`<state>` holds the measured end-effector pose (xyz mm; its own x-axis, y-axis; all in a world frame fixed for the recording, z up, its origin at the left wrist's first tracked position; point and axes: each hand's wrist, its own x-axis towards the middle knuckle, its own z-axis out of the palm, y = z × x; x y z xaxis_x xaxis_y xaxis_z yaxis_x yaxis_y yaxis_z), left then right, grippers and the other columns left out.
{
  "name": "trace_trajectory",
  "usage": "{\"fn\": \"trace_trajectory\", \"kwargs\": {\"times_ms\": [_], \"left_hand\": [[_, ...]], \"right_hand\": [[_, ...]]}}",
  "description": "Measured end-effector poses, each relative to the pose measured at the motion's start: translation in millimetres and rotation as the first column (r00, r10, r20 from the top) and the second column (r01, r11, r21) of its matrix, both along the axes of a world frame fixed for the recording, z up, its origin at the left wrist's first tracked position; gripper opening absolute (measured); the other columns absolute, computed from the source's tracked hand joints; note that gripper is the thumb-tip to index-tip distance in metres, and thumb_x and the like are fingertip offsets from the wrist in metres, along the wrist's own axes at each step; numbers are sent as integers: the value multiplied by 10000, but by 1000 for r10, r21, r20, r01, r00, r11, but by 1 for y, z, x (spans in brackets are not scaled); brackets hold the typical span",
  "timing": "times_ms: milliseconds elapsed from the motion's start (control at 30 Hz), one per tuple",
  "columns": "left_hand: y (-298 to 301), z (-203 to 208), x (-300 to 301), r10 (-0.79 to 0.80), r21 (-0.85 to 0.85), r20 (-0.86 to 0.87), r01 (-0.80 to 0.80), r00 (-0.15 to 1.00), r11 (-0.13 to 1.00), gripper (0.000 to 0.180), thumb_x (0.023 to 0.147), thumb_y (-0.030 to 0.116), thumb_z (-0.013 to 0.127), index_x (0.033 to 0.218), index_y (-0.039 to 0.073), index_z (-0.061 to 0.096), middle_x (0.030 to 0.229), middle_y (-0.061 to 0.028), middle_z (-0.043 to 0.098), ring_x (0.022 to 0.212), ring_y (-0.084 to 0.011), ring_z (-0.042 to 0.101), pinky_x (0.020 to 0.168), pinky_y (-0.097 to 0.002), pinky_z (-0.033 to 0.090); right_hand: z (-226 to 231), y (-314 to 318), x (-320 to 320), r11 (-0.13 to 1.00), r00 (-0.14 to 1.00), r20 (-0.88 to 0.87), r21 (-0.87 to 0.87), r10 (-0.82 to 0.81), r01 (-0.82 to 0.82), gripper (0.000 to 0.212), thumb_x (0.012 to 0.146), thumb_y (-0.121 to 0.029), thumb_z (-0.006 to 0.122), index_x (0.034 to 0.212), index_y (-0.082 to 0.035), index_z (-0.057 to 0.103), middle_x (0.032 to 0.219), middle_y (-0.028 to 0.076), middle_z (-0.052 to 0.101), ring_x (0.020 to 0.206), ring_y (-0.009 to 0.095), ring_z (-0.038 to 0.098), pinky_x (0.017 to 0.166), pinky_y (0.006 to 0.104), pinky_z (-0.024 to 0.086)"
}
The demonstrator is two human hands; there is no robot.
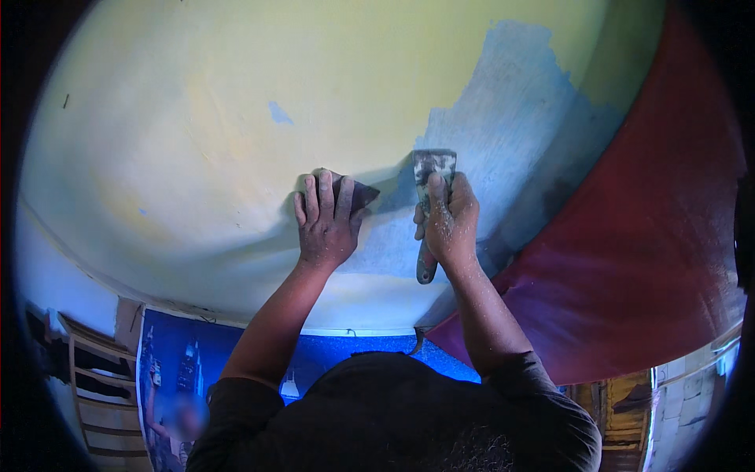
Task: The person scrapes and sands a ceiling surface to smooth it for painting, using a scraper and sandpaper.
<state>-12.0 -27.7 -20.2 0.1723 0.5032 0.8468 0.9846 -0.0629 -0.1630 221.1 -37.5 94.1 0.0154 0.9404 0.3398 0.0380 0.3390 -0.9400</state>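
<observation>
My right hand [450,220] grips a putty knife [434,163] by its handle, thumb laid along the front. The wide blade is smeared with pale residue and points up against a scraped blue-grey patch [503,94] of the wall. To its left, my left hand [326,224] has its fingers stretched over a dark flat piece with a pointed corner [364,194], held against the pale yellow wall [259,55]. Most of that piece is hidden under the hand, so its kind does not show. Whitish dust covers both hands.
A dark red cloth [613,259] hangs along the right side, close to my right arm. Below are a blue picture-covered surface [322,358], wooden shelves [106,393] at lower left and a wooden frame [621,409] at lower right. Another person [185,429] appears at lower left.
</observation>
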Motion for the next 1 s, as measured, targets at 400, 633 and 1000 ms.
{"fn": "trace_trajectory", "kwargs": {"times_ms": [400,633,1000], "left_hand": [[-1,3,1,-5,-7,2,5,1000,1000,739,1074,470,656,1668,72,468,1768,-329,290,1637,-581,238,1270,-750,210],[0,2,3,8,0,-1,-8,1000,1000,748,1077,490,647,1668,70,465,1768,-333,288,1638,-590,228,1271,-747,206],[1,1,1,15,-14,-8,-15,1000,1000,757,1066,456,658,1672,54,452,1768,-351,276,1641,-598,213,1280,-747,178]], "right_hand": [[1,1,2,1000,1000,-10,16,9,-9,419,1182,-411,573,1045,-19,522,700,78,624,513,152,599,465,336,488],[-6,3,2,1000,1000,-19,25,1,0,423,1179,-402,583,1034,-9,520,703,88,637,513,161,607,474,345,496],[4,6,4,1000,998,-59,4,10,-10,395,1183,-386,578,1037,-23,519,700,86,632,497,143,595,464,332,494]]}}
